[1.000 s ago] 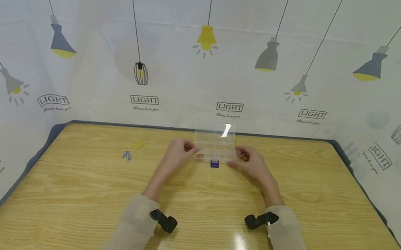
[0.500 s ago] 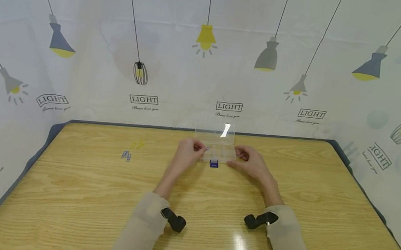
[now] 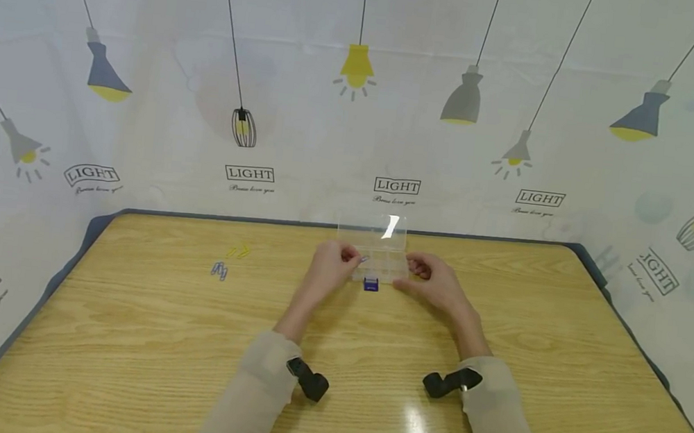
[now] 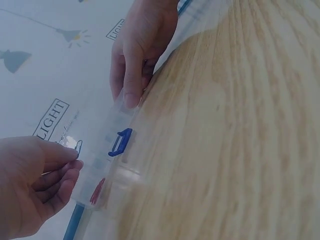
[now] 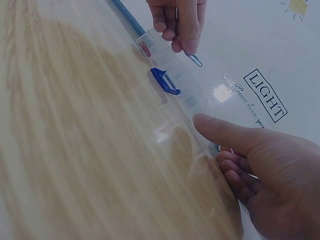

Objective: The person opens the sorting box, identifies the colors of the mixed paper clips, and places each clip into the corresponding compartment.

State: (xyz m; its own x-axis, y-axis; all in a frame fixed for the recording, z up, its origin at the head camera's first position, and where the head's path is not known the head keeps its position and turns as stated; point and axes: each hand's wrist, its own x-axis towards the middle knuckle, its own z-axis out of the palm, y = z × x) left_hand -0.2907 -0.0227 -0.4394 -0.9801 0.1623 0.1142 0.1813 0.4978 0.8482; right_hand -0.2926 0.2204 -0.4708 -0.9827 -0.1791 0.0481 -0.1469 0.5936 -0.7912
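My left hand (image 3: 331, 268) pinches a blue paper clip (image 5: 194, 59) between thumb and fingertips, over the left part of a clear compartment box (image 3: 389, 268). The box stands with its clear lid (image 3: 364, 232) raised at the back and a dark blue latch (image 3: 371, 284) at its front. Red paper clips (image 4: 97, 191) lie in its left end compartment, seen in both wrist views; in the head view my left hand hides them. At the right end, my right hand (image 3: 439, 281) holds the box, thumb at the front corner and fingers curled by the side.
On the table (image 3: 357, 371), to the left of the box, lie several blue paper clips (image 3: 219, 271), with yellow paper clips (image 3: 240, 251) just behind them. A white curtain (image 3: 304, 136) printed with lamps hangs along the table's back edge.
My left hand has moved right with the blue paper clip, from the box's left edge to over its compartments. My right hand stays at the box's right end.
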